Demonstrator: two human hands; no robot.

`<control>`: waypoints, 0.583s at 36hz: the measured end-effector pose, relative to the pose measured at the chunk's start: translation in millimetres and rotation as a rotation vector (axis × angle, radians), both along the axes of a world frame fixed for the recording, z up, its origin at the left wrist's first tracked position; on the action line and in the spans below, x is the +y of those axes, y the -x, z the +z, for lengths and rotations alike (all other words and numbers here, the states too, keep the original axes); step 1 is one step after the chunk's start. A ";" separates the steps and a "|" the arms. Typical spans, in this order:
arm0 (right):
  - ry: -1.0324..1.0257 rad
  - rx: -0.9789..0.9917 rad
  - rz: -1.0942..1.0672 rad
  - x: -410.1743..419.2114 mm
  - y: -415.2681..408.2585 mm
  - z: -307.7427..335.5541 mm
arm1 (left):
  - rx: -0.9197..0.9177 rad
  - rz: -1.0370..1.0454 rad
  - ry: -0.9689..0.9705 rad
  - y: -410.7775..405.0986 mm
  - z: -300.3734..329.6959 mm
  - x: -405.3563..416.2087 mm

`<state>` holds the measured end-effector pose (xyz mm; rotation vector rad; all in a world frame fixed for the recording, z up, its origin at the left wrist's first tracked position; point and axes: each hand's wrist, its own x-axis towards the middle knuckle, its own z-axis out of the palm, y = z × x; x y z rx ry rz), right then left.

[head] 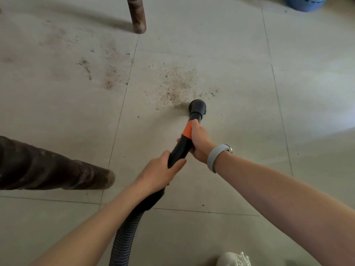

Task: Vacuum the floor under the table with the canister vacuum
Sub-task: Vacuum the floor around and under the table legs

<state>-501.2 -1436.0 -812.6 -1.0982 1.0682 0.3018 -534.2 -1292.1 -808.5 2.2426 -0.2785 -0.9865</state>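
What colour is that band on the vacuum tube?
Orange band, clearest in the head view.

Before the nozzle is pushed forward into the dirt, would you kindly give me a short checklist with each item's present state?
1. Right hand grips the wand at the orange collar: ok.
2. Left hand grips the wand lower down: ok.
3. Nozzle at the near edge of the dirt patch: ok.
4. Path ahead free of the far table leg: ok.
5. Hose free of kinks: ok in the visible part.
6. Suction running: cannot tell.
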 end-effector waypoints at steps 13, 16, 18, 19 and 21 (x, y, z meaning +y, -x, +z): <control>-0.118 -0.039 0.371 102.3 -18.0 -1.4 | -0.034 0.473 0.031 35.1 -1.4 79.8; -0.175 -0.026 0.419 116.4 -11.0 -3.6 | -0.042 0.521 0.024 44.8 -0.6 91.7; -0.204 -0.038 0.462 119.7 -5.4 -5.2 | -0.020 0.542 0.014 51.7 -0.3 96.5; -0.213 -0.043 0.480 119.8 -3.2 -5.7 | -0.009 0.548 0.009 55.1 0.6 97.0; -0.217 -0.048 0.498 117.7 0.3 -7.1 | 0.009 0.548 0.018 60.9 2.1 94.8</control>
